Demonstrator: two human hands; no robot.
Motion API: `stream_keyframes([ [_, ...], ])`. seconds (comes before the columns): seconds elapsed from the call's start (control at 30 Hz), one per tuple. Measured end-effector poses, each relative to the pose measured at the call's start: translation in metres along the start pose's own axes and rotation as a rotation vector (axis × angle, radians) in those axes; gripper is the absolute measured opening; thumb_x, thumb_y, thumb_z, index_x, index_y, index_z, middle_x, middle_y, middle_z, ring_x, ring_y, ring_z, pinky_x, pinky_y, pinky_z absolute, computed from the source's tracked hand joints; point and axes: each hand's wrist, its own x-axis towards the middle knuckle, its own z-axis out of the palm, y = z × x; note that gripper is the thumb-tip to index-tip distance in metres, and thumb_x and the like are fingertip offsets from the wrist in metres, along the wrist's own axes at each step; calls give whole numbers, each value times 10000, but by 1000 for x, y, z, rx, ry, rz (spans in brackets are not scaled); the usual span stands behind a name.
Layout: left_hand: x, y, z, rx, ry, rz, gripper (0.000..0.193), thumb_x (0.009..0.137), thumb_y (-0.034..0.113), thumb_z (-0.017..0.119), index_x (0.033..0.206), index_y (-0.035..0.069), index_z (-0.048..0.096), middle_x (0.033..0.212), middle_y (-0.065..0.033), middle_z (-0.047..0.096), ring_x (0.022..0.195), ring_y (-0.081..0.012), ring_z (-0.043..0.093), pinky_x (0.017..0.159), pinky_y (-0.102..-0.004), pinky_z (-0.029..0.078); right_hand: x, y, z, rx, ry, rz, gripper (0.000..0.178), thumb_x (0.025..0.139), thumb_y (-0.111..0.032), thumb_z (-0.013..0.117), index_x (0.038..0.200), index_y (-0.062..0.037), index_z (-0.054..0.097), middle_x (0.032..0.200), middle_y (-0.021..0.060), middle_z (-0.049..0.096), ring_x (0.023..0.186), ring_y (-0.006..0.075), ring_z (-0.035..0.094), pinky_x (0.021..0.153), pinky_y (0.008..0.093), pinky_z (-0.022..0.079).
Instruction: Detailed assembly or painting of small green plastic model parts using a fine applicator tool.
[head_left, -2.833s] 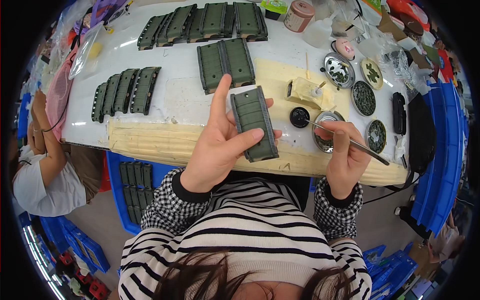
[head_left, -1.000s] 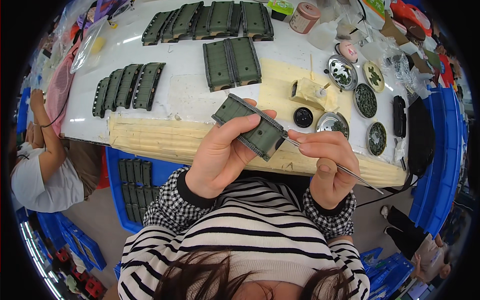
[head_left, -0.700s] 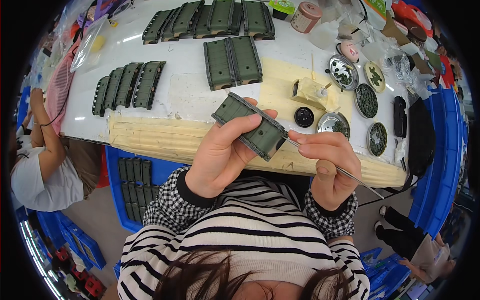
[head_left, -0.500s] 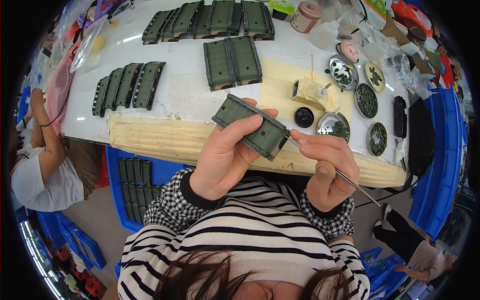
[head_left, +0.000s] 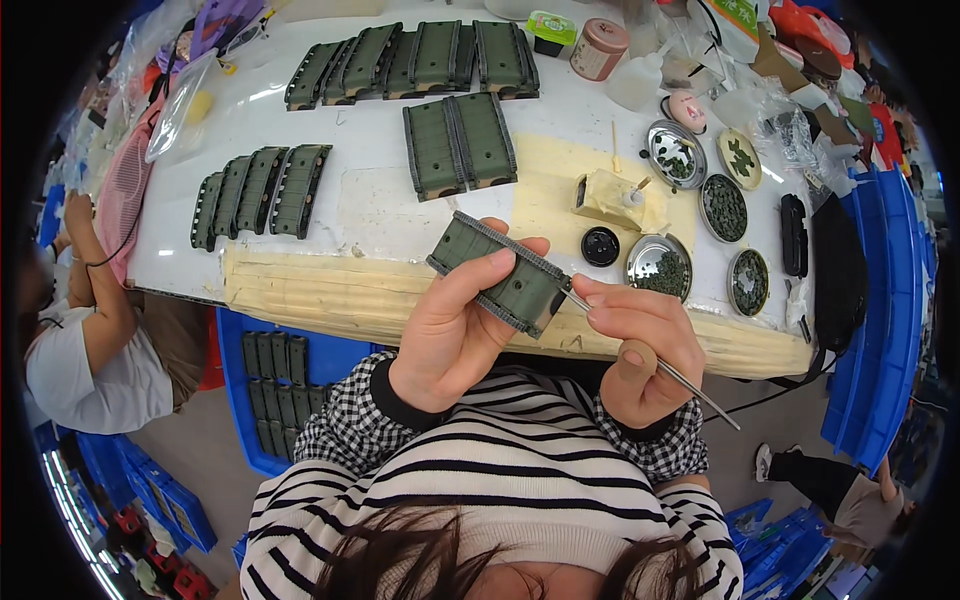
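Steadying, it seems: bare left hand clamped, thumb on top, on a dark-green, grey-edged rectangular panel, tilted above the near edge of a white table, right corner left free. Bare right hand pinched on a slim silver metal tool, tip at that corner, probably for control. Round silver metal dish of small green bits nearby, likely for short reach.

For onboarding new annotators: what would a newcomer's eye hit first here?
First, the green ribbed panel in the left fingers, mid-view, with a slim metal tool in the right fingers reaching its right end. Next, similar green panels lined up along the far side of the white table. Then the black-and-white striped sweater across the lower middle.
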Motion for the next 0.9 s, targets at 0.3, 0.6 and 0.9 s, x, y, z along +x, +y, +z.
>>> stream_keyframes([
  [0.3,1,3,3,27,-21,-16,286,926,69,564,1196,115,482,1173,-145,604,1043,-225,625,871,-379,541,-3,2,0,81,11,-33,227,840,21,585,1061,5,638,1097,189,639,992,288,662,835,323,536],
  [0.6,1,3,1,26,-70,-28,288,928,64,560,1200,122,485,1185,-144,597,1045,-227,624,874,-379,548,-2,-2,-4,35,-7,-54,196,869,-2,584,1061,6,626,1094,188,640,1005,294,659,841,335,543],
  [0.9,0,1,0,-69,-109,-93,283,929,70,562,1197,132,492,1185,-151,595,1048,-230,626,862,-393,557,-6,-4,1,-31,30,-108,158,927,-68,550,1053,16,596,1067,191,631,987,318,666,830,358,561],
])
